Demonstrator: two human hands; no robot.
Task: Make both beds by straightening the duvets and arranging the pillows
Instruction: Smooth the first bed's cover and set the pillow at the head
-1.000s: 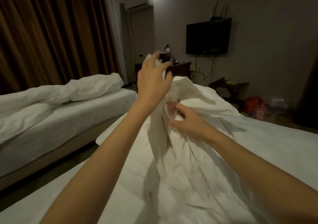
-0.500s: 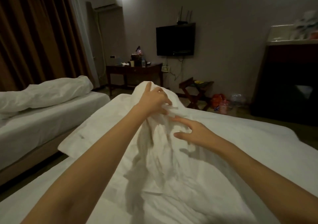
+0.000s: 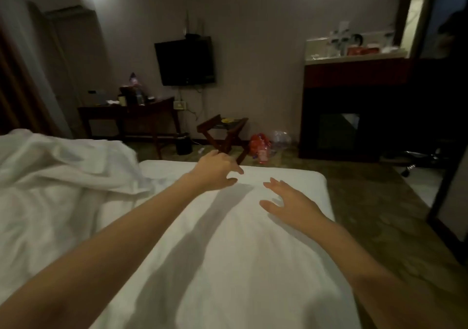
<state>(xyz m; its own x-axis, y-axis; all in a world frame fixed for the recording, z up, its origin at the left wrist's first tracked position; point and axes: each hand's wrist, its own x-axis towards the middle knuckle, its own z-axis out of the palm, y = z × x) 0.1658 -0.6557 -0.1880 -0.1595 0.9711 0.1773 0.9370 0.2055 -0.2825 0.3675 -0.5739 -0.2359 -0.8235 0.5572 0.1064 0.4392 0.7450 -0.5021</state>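
A white duvet [image 3: 58, 177] lies bunched and creased on the left half of the bed [image 3: 291, 177]. The right half shows the flat white sheet up to the foot edge. My left hand [image 3: 215, 170] hovers near the foot of the bed with fingers loosely spread and nothing in it, just right of the duvet's edge. My right hand [image 3: 286, 202] is stretched out over the bare sheet, fingers spread, holding nothing. No pillows are in view, and the other bed is out of frame.
Beyond the foot stand a dark desk [image 3: 131, 116] with small items, a wall television [image 3: 184, 60], a folding luggage rack [image 3: 222, 131], red and clear bags [image 3: 260, 144] on the floor, and a dark cabinet [image 3: 354, 106]. Carpeted floor runs along the bed's right side.
Both hands have let go of the duvet, which dropped to the left side of the bed. The view has swung right, and the other bed has left the frame.
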